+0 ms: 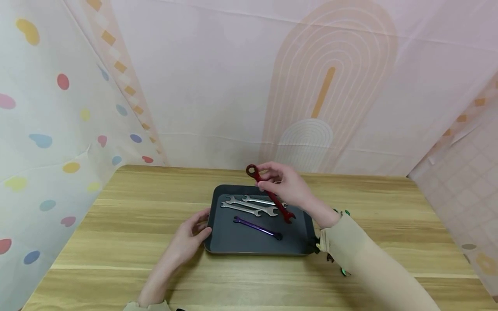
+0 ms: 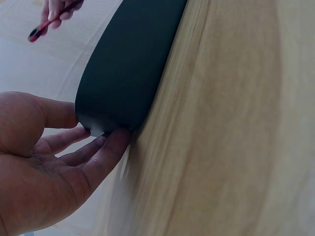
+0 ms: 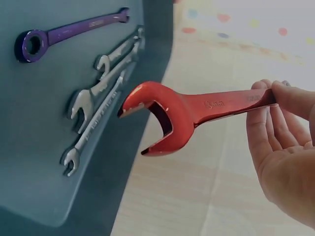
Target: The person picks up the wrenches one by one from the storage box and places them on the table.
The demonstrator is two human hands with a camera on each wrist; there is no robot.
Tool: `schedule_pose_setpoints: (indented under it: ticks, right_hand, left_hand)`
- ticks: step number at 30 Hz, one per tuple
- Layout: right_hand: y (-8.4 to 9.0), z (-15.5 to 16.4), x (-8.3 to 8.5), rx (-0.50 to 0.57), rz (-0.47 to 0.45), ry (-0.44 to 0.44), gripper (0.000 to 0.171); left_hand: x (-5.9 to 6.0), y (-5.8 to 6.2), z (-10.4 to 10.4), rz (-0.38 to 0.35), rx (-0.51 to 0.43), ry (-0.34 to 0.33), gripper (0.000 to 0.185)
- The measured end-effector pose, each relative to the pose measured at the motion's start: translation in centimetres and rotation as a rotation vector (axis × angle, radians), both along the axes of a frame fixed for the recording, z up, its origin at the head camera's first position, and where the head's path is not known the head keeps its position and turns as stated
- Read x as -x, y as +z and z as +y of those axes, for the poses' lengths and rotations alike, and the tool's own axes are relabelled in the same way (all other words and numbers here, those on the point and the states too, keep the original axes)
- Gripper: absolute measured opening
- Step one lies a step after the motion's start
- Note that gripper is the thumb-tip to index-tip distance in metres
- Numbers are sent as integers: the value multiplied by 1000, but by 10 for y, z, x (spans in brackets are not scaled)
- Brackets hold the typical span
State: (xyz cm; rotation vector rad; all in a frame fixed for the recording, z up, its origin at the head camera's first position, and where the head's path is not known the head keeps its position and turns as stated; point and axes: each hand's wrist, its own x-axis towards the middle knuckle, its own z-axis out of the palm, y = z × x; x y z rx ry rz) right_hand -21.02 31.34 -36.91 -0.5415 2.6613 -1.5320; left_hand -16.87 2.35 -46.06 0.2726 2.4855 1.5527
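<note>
The right hand (image 1: pixel 285 185) pinches the red combination wrench (image 3: pixel 197 110) by its shaft, lifted above the dark tray (image 1: pixel 249 244) at frame centre; the left hand (image 1: pixel 190 235) steadies the tray's left rim, fingers straight; a placing or removing step, I judge; next calls for a steady lowering.

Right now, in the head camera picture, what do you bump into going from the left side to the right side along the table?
Left hand touching the tray's left edge → dark tray → purple wrench lying in it → right hand holding the red wrench above the tray → the beige sleeve.
</note>
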Motion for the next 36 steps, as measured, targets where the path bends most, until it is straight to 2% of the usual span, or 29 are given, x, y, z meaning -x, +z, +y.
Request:
schedule_pose_setpoints:
  ticks: [4, 11, 16, 19, 24, 31, 36]
  right_hand:
    - [2, 15, -7, 59, -13, -57, 42]
    - [-6, 57, -29, 293, -50, -123, 42]
    - [-18, 86, -58, 471, -79, -203, 33]
    - [-26, 102, -76, 533, -91, -239, 33]
    - [-33, 123, -92, 559, -81, -271, 35]
    - [-37, 150, -102, 550, -72, -286, 35]
    - [-42, 166, -105, 494, -109, -320, 31]
  left_hand:
    - [0, -1, -1, -2, 1, 1, 55]
    - [-1, -2, 3, -10, -3, 4, 55]
    - [1, 1, 7, -4, -8, -5, 55]
    - [1, 2, 9, -2, -6, -12, 55]
    - [3, 4, 9, -6, -3, -22, 55]
    - [2, 4, 6, -3, -3, -42, 55]
    - [-1, 4, 0, 6, 1, -27, 55]
